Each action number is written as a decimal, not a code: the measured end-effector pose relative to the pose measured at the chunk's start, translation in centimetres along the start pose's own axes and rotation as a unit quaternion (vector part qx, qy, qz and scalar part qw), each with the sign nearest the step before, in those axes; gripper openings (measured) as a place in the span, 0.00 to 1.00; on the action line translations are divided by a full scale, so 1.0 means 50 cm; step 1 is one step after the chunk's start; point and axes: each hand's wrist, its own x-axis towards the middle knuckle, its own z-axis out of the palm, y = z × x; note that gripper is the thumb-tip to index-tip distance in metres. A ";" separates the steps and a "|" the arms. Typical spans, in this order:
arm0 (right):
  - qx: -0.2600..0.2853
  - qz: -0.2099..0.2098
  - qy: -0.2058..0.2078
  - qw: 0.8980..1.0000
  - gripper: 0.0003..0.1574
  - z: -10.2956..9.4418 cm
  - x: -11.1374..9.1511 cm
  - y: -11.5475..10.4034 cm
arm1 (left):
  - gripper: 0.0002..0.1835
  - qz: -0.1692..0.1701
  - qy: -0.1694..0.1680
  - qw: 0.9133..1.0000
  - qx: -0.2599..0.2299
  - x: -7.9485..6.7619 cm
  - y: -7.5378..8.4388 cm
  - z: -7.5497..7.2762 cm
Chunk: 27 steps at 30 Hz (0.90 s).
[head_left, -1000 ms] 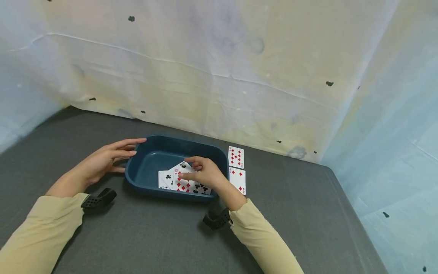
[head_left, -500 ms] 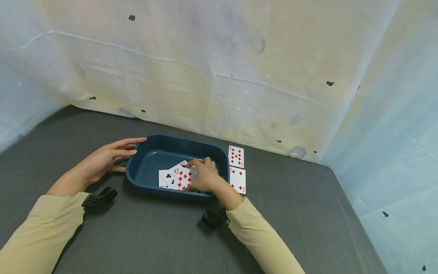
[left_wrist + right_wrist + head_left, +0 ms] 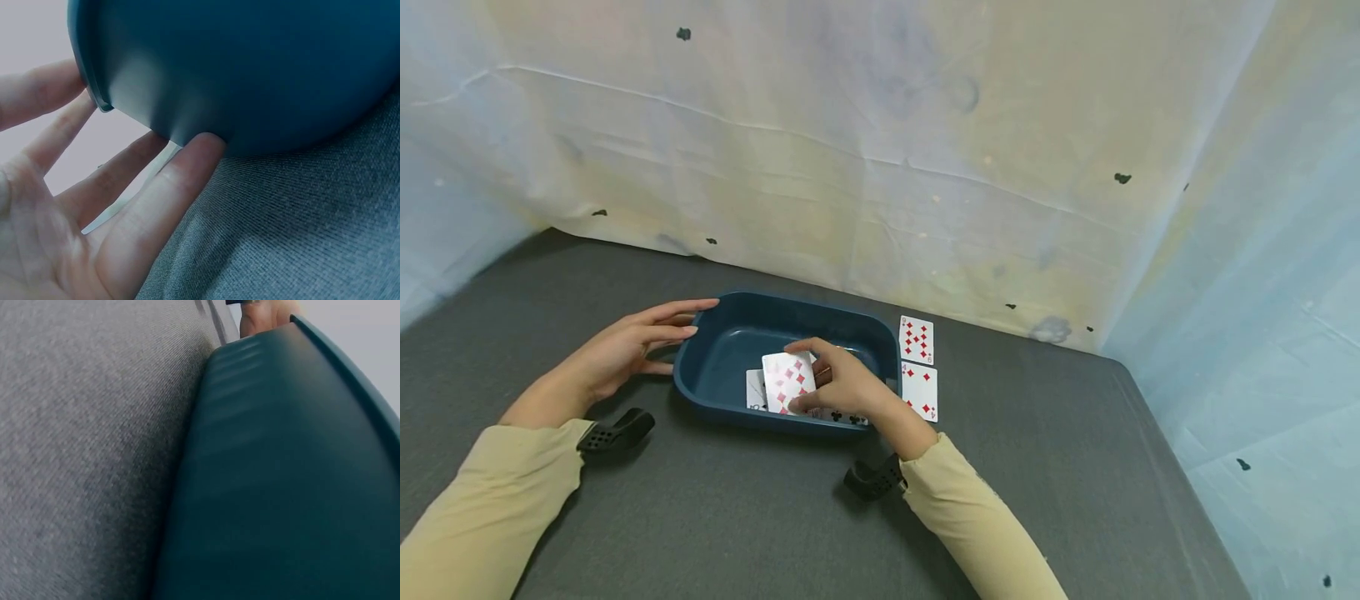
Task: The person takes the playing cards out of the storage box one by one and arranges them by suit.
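A dark blue rectangular tub [image 3: 718, 358] stands on the grey table. My right hand [image 3: 846, 383] reaches over its right end and pinches a diamonds playing card [image 3: 781, 377], tilted up above the other cards inside. Part of a white card [image 3: 754, 389] shows to its left, and a clubs card [image 3: 850, 417] shows below the hand. My left hand [image 3: 632, 350] touches the left end of the tub with extended fingers. In the left wrist view, the thumb and fingers of this hand [image 3: 94, 200] rest against the tub wall [image 3: 269, 75]. The right wrist view shows only the tub's outer side [image 3: 269, 456] and part of the left hand.
Right of the tub, a nine of diamonds [image 3: 917, 339] lies face up on the table [image 3: 1037, 467], with a four of diamonds [image 3: 925, 385] just in front of it. A pale curtain [image 3: 850, 167] hangs behind the table.
My right hand, earlier above and then down among the cards, now pinches the diamonds card and has lifted it slightly to the left. My left hand stays on the tub.
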 end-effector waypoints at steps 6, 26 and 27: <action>0.041 -0.010 0.013 0.999 0.44 -0.005 -0.008 -0.005 | 0.32 -0.002 -0.001 1.000 0.000 0.003 -0.002 0.000; 0.184 -0.005 0.192 0.964 0.44 -0.084 -0.179 0.025 | 0.33 -0.002 -0.002 1.000 0.012 0.003 -0.009 -0.014; 0.184 0.000 0.195 0.963 0.44 -0.086 -0.191 0.032 | 0.33 -0.002 -0.002 1.000 0.013 0.003 -0.009 -0.014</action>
